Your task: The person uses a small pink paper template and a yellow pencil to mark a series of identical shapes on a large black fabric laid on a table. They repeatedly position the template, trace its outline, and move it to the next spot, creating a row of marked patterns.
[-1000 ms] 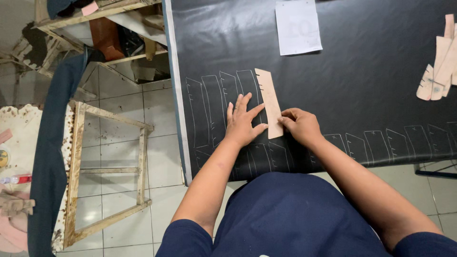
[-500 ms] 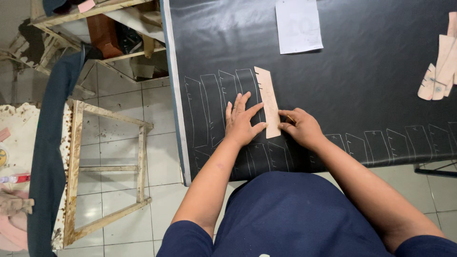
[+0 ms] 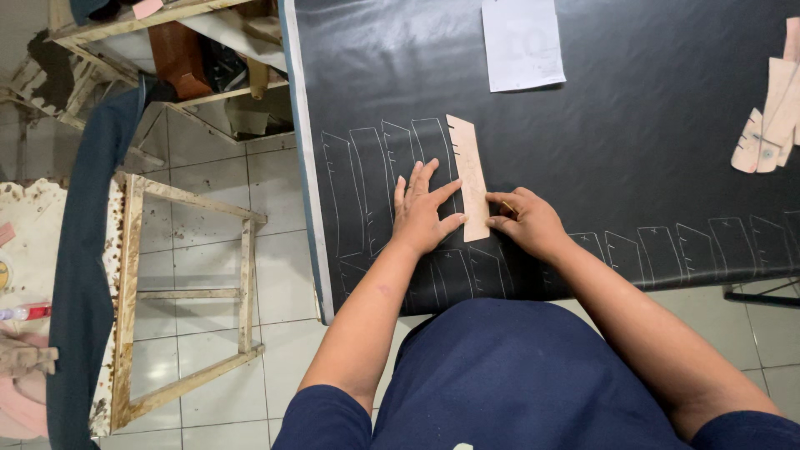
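A long tan cardboard pattern piece [image 3: 468,171] lies on a black sheet [image 3: 633,142] spread over the table. My left hand [image 3: 423,210] rests flat beside it, fingers spread, with fingertips pressing its left edge. My right hand [image 3: 523,221] is closed around a small marking tool at the pattern's lower right edge. Pale outlines [image 3: 375,183] of the same shape are drawn in rows on the black sheet, left of the pattern and along the near edge.
A white paper sheet [image 3: 522,42] lies at the far side. More tan pattern pieces [image 3: 771,125] are stacked at the right. A wooden frame [image 3: 187,308] stands on the tiled floor to the left, next to a dark cloth [image 3: 83,250].
Both hands and the pattern stay almost where they were; the right hand has shifted slightly along the pattern's lower right edge.
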Available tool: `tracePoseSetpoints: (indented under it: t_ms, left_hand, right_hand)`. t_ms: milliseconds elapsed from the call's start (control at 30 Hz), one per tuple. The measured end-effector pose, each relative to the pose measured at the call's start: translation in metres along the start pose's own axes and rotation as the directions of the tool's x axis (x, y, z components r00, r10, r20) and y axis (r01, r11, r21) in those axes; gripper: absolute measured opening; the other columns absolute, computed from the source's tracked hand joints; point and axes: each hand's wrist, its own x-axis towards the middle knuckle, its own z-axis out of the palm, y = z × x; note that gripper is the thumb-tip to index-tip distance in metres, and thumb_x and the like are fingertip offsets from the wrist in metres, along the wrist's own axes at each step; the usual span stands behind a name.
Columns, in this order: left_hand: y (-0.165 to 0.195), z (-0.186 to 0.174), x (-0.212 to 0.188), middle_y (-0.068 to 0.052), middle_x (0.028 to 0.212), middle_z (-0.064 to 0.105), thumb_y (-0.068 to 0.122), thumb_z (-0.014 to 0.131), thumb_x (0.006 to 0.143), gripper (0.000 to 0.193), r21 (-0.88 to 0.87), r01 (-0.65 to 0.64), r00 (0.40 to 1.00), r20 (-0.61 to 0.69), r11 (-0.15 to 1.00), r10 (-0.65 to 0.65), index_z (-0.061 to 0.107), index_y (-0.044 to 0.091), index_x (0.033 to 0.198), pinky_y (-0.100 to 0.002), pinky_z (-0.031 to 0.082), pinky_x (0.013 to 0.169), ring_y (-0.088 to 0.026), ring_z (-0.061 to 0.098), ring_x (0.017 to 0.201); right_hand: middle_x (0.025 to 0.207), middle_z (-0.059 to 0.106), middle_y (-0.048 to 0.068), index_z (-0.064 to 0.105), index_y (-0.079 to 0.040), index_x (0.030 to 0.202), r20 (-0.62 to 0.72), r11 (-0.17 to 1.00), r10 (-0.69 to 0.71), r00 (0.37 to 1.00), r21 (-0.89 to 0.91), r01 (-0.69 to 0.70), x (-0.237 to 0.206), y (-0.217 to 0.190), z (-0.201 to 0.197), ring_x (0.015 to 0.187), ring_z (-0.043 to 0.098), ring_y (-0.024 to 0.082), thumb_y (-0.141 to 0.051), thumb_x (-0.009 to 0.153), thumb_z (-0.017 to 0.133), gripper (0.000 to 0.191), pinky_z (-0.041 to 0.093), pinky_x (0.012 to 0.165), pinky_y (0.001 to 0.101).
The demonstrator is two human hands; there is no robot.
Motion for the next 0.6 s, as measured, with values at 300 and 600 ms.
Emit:
tracePoseSetpoints:
  t_ms: [300, 600]
  left_hand:
    - [-0.0043, 0.0035, -0.0013, -0.010, 0.165, 0.031, 0.042, 0.084, 0.077, 0.063, 0.003, -0.032, 0.999, -0.031, 0.999, 0.032, 0.066, 0.029, 0.136, -0.055, 0.007, 0.125, -0.032, 0.019, 0.156]
    - [-0.0034, -0.0010, -0.0050, -0.011, 0.164, 0.031, 0.044, 0.081, 0.078, 0.062, 0.022, -0.059, 0.997, -0.048, 0.998, 0.060, 0.065, 0.030, 0.137, -0.056, 0.007, 0.125, -0.033, 0.018, 0.156]
  right_hand:
    - [0.096, 0.063, 0.005, 0.070, -0.016, 0.131, -0.022, 1.000, -0.013, 1.000, 0.004, 0.013, -0.0035, -0.0035, 0.0008, 0.087, 0.067, 0.021, -0.023, 0.085, 0.078, 0.048, 0.052, 0.079, 0.0351]
    - [0.097, 0.063, 0.006, 0.070, -0.015, 0.130, -0.034, 0.999, -0.028, 0.999, 0.014, 0.029, -0.0044, -0.0045, 0.0028, 0.088, 0.068, 0.022, -0.024, 0.085, 0.078, 0.047, 0.053, 0.080, 0.0349]
